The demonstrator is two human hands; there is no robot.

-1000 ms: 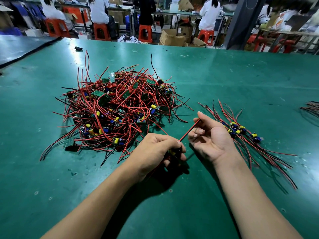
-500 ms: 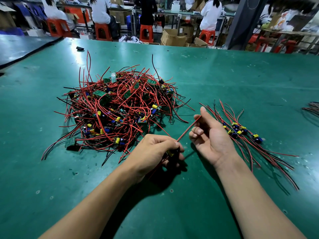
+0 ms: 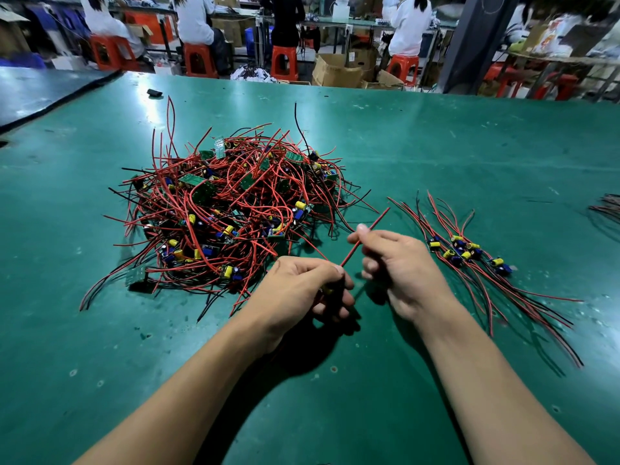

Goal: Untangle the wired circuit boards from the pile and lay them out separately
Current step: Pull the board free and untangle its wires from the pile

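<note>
Left hand [image 3: 297, 292]: fingers curled round a board [image 3: 326, 290].
Right hand [image 3: 402, 268]: fingers pinching the board's red wire [image 3: 377, 221].
Pile [image 3: 231, 209]: just beyond the left hand.

Both bare forearms reach in from the near edge of the green table surface [image 3: 335, 407]. The left hand [image 3: 298, 290] curls, knuckles up, round a small wired circuit board [image 3: 326, 290] (mostly hidden). Just beside it, the right hand [image 3: 402, 273] pinches the thin red wire [image 3: 377, 221] between thumb and forefinger.

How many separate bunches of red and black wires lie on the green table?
3: a large tangled pile of wired green boards centre left, a laid-out row at right, a dark bundle cut off at the right edge. More may lie unseen.
</note>
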